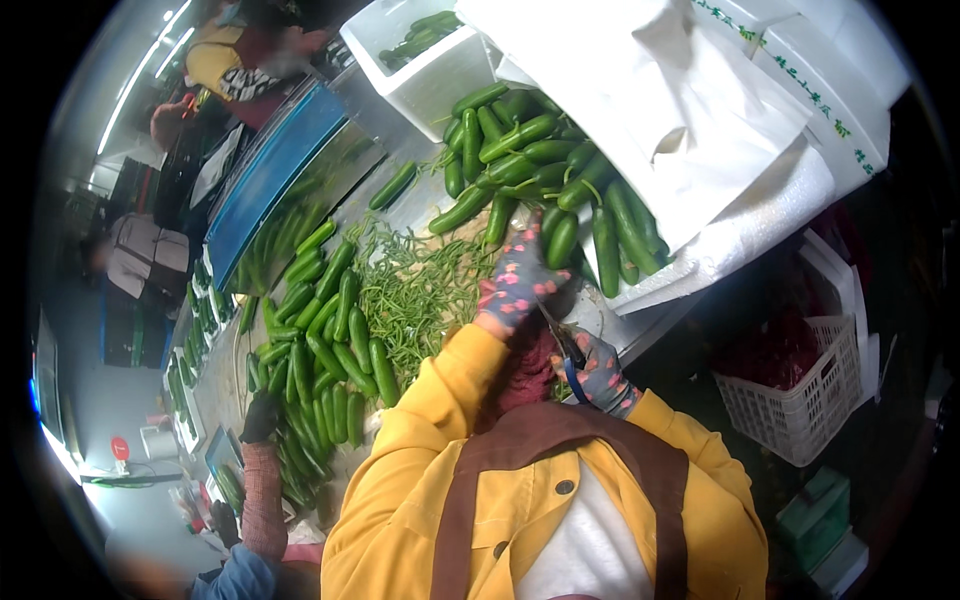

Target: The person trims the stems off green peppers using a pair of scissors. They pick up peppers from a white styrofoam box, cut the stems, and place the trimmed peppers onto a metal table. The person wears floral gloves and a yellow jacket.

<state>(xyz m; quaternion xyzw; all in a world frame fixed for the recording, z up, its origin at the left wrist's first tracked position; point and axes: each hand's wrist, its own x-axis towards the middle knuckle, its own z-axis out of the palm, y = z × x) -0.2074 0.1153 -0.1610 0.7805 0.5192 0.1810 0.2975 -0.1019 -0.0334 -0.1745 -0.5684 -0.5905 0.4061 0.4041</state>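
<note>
My left hand (517, 281), in a grey flowered glove, reaches into the near edge of a pile of green cucumbers (517, 161). Its fingertips are among the cucumbers, and whether they grip one is hidden. Closer to my body, my right hand (604, 373), gloved alike, holds scissors (574, 375) with blue handles. Their dark blades point up and left toward my left wrist. Left of my left hand spreads a heap of thin green trimmings (420, 289) on the metal table.
A second cucumber heap (315, 345) lies left, where a co-worker's dark-gloved hand (261, 417) touches it. White foam boxes (442, 82) and a white sheet (675, 97) stand beyond. A blue-edged divider (277, 180) runs at upper left. A plastic crate (795, 420) sits right.
</note>
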